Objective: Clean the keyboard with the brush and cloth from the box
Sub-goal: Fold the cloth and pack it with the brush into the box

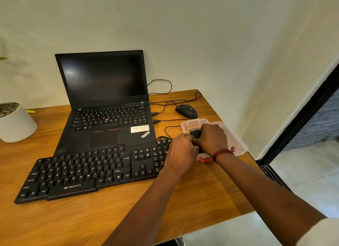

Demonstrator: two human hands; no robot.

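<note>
A black external keyboard [88,172] lies on the wooden table [91,218] in front of an open laptop. To its right sits a clear plastic box [236,141] with red latches. My right hand [211,137] is over the box and grips a black brush [194,132], whose bristles point left. My left hand [180,152] rests against the box's left edge over the keyboard's number pad, fingers curled toward the brush; what it holds is hidden. No cloth shows.
The black laptop [108,102] stands open behind the keyboard. A black mouse [186,111] and loose cables [165,97] lie at the back right. A white plant pot [15,122] stands at the left. The table's right edge runs close to the box.
</note>
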